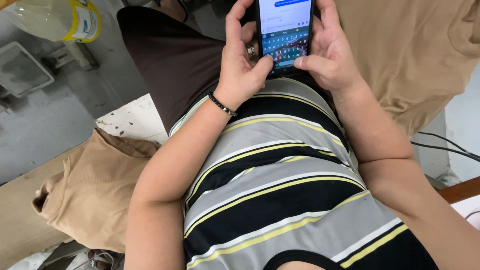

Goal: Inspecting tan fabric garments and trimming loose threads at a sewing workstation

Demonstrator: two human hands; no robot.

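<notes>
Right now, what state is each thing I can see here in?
Phone: screen lit, keyboard showing, held upright in both hands.
Left hand: thumb on the keyboard.
Right hand: thumb on the keyboard.
Plastic bottle: lying on its side.
Tan cloth: crumpled on the bench.

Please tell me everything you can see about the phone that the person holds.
The phone is a dark slab with a lit screen, showing a pale chat page above and an on-screen keyboard below. It stands tilted over the person's lap, its top cut off by the picture's edge. The left hand and the right hand each hold one side, and both thumbs rest on the keyboard.
</notes>
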